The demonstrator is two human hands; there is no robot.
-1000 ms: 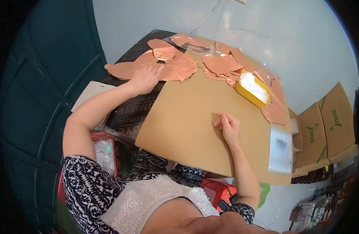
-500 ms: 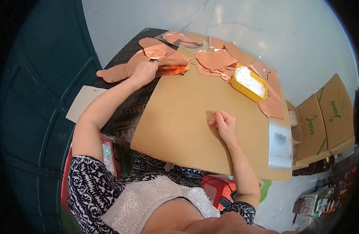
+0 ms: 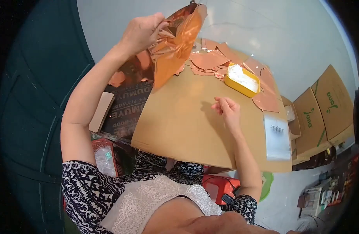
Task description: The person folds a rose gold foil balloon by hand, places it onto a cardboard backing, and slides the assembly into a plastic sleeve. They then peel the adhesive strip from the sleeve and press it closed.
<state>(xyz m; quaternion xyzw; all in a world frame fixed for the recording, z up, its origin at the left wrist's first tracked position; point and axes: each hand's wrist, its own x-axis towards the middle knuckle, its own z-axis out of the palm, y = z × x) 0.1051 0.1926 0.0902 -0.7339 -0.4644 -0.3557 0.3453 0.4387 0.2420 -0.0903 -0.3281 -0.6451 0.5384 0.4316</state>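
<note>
The brown cardboard sheet (image 3: 179, 121) fills the middle of my view, lying across the person's lap and over a black printed board (image 3: 127, 107) at its 9 o'clock side. Stacked cardboard boxes (image 3: 320, 113) stand off at 3 o'clock.

Next in size is the rose-gold foil balloon (image 3: 175, 46), uninflated and crumpled. It hangs in the air above the sheet's 11 o'clock corner, clear of the surface. The left hand (image 3: 142, 31) grips it by its upper edge, fingers and thumb closed around a bunched fold of foil, arm raised high.

A pile of flat foil balloons (image 3: 210, 60) lies along the sheet's 12 o'clock edge. A clear plastic bag (image 3: 277, 136) with a label rests at 3 o'clock.

The right hand (image 3: 226, 109) is low over the middle of the sheet, slightly toward 2 o'clock. Its fingers are loosely curled and it holds nothing. I cannot tell whether it rests on the cardboard or hangs just above it.

The yellow tray (image 3: 242, 80) of white pieces sits at 1 o'clock, just beside the pile.

Half a second ago the left hand was pressed down on this balloon at the sheet's far 11 o'clock corner, with the foil lying flat. Now hand and balloon are both up in the air. The right hand has kept almost the same spot, and the tray and pile have not shifted on the sheet.
</note>
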